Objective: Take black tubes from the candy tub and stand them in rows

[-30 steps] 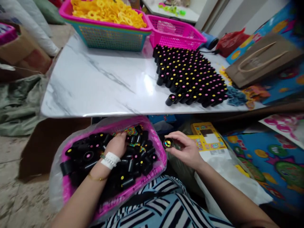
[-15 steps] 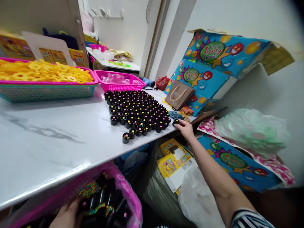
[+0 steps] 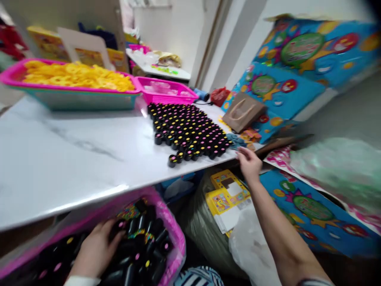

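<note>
My left hand (image 3: pixel 97 248) is down in the bin, its fingers curled around a small black cylinder (image 3: pixel 120 225) with a pink dot on its end. Black cylinders lie jumbled around it, with tiny coloured beads (image 3: pixel 131 210) among them. At the table's right front edge, my right hand (image 3: pixel 250 163) has its thumb and fingers slightly apart, with nothing visible between them. Just left of it, black cylinders (image 3: pixel 190 129) stand upright in packed rows, with pink or yellow dots inside their tops. A few stand at the front of the group.
The pink-lined bin (image 3: pixel 177 234) sits below the white table (image 3: pixel 89 159). A basket of yellow rings (image 3: pixel 137 81) and a pink basket (image 3: pixel 169 99) stand at the back. A paper bag (image 3: pixel 242 111) and blue cartons (image 3: pixel 285 95) are on the right. Yellow printed boxes (image 3: pixel 220 200) lie below.
My right hand has let go of a black cylinder beside the rows and drawn away to the right. My left hand shows more fully in the bin. The view has shifted left.
</note>
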`<state>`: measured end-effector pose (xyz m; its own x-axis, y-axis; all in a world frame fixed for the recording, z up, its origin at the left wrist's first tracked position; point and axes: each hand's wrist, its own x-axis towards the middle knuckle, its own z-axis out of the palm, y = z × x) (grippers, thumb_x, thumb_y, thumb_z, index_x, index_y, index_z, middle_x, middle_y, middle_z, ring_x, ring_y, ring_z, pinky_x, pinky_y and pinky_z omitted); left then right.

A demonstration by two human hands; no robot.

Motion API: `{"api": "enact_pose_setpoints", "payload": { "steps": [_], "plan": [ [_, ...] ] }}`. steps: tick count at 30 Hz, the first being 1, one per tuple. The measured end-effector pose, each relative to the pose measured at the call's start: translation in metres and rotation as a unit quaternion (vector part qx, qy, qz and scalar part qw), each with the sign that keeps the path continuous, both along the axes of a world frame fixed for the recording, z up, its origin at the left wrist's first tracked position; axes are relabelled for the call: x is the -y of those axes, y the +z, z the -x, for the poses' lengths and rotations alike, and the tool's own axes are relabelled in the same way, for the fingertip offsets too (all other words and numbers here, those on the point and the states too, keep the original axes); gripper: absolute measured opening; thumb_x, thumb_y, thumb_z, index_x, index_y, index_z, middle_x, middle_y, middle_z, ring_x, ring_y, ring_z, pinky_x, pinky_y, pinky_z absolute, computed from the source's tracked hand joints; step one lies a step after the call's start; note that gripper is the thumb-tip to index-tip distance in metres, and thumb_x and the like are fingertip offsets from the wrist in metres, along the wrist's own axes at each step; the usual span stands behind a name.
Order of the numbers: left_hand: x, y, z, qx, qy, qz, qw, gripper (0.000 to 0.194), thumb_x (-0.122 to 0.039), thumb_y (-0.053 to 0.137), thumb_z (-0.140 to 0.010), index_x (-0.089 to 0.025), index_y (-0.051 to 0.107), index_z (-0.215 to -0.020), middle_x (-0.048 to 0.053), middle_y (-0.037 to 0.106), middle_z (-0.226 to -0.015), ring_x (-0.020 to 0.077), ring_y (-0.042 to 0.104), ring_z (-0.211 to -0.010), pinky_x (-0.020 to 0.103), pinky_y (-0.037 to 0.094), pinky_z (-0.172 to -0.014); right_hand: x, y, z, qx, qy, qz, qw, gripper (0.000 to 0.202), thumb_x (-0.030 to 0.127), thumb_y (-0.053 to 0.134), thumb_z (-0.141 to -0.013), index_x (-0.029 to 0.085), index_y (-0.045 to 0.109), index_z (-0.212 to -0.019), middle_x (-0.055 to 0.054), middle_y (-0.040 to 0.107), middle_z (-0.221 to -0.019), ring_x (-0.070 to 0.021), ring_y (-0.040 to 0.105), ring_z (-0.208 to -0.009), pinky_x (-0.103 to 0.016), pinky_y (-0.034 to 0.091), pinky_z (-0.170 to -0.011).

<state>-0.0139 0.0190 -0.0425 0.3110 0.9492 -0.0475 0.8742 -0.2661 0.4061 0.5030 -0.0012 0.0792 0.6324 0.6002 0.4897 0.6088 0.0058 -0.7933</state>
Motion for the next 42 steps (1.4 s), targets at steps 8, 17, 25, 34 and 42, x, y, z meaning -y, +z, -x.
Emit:
{"api": "enact_pose_setpoints", "payload": {
  "steps": [8,17,25,34,42],
  "plan": [
    [0.021,0.042,-0.022,0.139,-0.008,0.0,0.99,0.032,-0.035,0.068,-0.08,-0.014,0.064,-0.103,0.008,0.066,-0.09,0.0199,0.064,-0.081,0.032,0.052,-0.077,0.039,-0.043,0.251,-0.045,0.472,0.206,0.856,0.043,0.028,0.067,-0.082,0.026,0.062,-0.125,-0.007,0.069,-0.118,-0.0217,0.07,-0.095,-0.036,0.06,-0.083],
    [0.031,0.042,0.017,0.04,0.011,-0.059,0.997,0.023,-0.016,0.063,-0.082,-0.011,0.066,-0.104,0.013,0.068,-0.096,0.0266,0.062,-0.096,0.041,0.049,-0.09,-0.036,-0.102,0.356,-0.205,0.58,0.342,0.71,0.04,0.022,0.077,-0.064,0.019,0.064,-0.102,-0.002,0.073,-0.09,-0.017,0.069,-0.083,-0.032,0.056,-0.079],
    [0.036,0.052,0.037,0.101,0.068,-0.11,0.986,0.018,-0.014,0.054,-0.086,-0.015,0.066,-0.099,0.008,0.071,-0.091,0.0227,0.062,-0.094,0.038,0.047,-0.089,-0.022,-0.088,0.366,-0.102,0.591,0.251,0.76,0.032,0.029,0.067,-0.079,0.021,0.065,-0.109,-0.005,0.069,-0.102,-0.0182,0.066,-0.092,-0.032,0.054,-0.082],
    [0.043,0.06,0.024,-0.123,0.005,-0.109,0.986,0.017,-0.019,0.055,-0.083,-0.012,0.07,-0.077,0.013,0.066,-0.079,0.0299,0.055,-0.091,0.047,0.039,-0.089,-0.025,-0.072,0.381,0.464,0.531,0.371,0.604,0.023,0.012,0.048,-0.089,0.013,0.067,-0.102,-0.016,0.065,-0.103,-0.0259,0.064,-0.095,-0.035,0.051,-0.081],
    [0.047,0.061,0.025,-0.155,-0.03,-0.075,0.985,0.018,-0.025,0.062,-0.076,-0.011,0.073,-0.074,0.014,0.069,-0.076,0.0311,0.058,-0.092,0.048,0.036,-0.096,-0.022,-0.091,0.379,0.348,0.552,0.327,0.684,0.027,0.015,0.06,-0.083,0.015,0.065,-0.11,-0.011,0.067,-0.109,-0.0217,0.063,-0.1,-0.031,0.049,-0.088]
  ]
}}
